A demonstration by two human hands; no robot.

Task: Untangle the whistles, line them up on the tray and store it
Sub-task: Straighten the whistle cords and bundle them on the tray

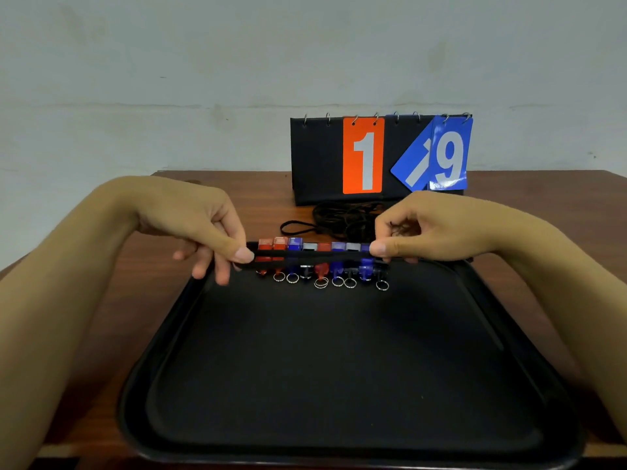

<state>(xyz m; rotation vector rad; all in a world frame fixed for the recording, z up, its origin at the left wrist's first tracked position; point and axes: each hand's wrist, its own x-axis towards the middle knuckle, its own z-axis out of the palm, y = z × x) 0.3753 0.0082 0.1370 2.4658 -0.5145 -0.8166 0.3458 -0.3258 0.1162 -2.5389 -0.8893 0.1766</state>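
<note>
The wide black plastic tray (339,368) sits on the brown wooden desk (142,266). At its twelve o'clock rim, a nine-to-three row of red, blue and black whistles (319,262) lies (rings toward six). Left hand (203,225) and right hand (417,228) pinch that far rim at either end, equally near.

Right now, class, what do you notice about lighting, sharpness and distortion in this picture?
Head view: soft, even light, no hard shadows; the black tray shows little detail; the whistles look slightly blurred; wide-angle stretch enlarges both forearms at the edges.
</note>
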